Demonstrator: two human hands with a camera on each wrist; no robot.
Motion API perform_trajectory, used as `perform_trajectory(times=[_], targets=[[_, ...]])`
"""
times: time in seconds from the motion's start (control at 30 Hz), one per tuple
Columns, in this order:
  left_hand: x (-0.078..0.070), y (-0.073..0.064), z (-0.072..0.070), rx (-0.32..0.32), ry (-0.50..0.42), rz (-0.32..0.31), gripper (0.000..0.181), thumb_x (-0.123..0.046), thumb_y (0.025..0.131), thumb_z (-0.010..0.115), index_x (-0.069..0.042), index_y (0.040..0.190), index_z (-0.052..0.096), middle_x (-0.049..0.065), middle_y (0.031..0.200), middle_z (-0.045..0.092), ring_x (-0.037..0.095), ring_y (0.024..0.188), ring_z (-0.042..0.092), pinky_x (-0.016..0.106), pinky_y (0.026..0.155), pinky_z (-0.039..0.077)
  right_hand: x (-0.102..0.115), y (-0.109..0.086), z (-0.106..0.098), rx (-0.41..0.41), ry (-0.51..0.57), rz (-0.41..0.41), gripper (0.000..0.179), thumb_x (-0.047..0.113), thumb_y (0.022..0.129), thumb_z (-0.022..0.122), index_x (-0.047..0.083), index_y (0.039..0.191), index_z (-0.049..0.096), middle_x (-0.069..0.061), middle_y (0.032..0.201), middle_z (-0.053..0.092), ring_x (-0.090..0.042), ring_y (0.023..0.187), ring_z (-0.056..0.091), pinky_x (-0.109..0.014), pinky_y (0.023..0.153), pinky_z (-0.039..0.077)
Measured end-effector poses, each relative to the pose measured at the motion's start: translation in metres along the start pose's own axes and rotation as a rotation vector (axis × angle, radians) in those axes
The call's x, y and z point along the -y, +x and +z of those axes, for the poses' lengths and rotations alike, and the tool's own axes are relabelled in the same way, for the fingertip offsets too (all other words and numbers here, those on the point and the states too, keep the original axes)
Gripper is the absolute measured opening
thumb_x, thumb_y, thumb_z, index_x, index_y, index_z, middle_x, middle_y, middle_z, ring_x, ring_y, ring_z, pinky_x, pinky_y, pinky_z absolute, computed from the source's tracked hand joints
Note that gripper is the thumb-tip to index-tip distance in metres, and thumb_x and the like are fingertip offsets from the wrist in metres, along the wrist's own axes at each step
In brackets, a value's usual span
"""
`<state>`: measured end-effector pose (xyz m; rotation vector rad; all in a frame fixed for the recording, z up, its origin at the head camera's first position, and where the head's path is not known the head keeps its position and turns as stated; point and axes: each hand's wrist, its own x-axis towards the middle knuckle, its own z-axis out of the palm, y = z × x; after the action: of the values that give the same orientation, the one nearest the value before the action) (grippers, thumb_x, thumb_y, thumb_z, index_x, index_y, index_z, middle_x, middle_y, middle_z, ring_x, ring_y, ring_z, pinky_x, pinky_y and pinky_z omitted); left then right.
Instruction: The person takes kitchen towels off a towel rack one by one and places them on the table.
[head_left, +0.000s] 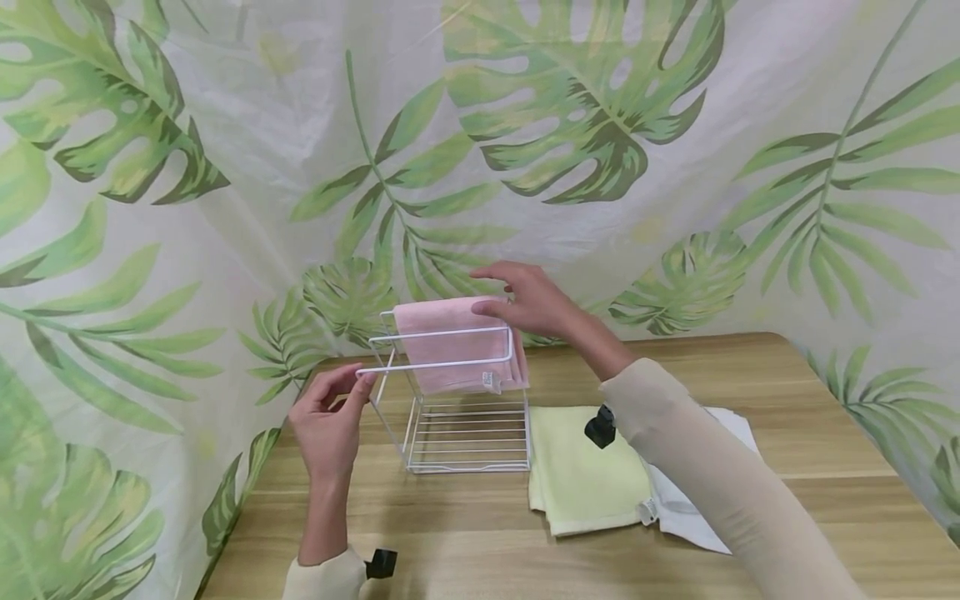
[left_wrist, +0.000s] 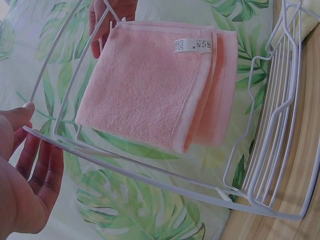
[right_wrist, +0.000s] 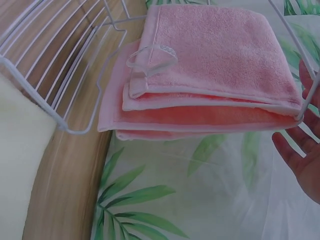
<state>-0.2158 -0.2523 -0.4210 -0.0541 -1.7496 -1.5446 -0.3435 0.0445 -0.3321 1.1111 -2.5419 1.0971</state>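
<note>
A white wire rack [head_left: 469, 468] stands on the table, with a folded pink towel [head_left: 442, 337] draped over one of its upper bars. At the rack's front left upper corner, my left hand [head_left: 327, 421] pinches the wire between thumb and fingers. My right hand [head_left: 534, 298] is at the towel's top right end, fingers extended and spread apart. In the right wrist view, the fingers of that hand [right_wrist: 311, 162] are beside the rack's end wire; whether they touch it I cannot tell. The pink towel [left_wrist: 145, 85] hangs in layers, its white label showing.
A folded yellow towel [head_left: 588, 479] lies right of the rack on the wooden table [head_left: 480, 550]. Partly under my right sleeve is a white towel [head_left: 738, 429]. A leaf-print curtain [head_left: 247, 167] hangs behind the table.
</note>
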Motion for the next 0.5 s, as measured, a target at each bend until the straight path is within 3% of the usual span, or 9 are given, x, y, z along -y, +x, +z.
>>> perform_trajectory(times=[0.5], targets=[[-0.001,0.0,0.0,-0.001,0.0,-0.021,0.024,-0.003,0.088,0.088,0.01,0.107,0.079,-0.008,0.088,0.074,0.004,0.075,0.072,0.012,0.064,0.061,0.012,0.022,0.005,0.052,-0.032,0.015,0.059,0.03,0.101,0.078,0.011,0.153,0.059,-0.007,0.158,0.06,-0.027,0.15,0.053,-0.046,0.122,0.05]])
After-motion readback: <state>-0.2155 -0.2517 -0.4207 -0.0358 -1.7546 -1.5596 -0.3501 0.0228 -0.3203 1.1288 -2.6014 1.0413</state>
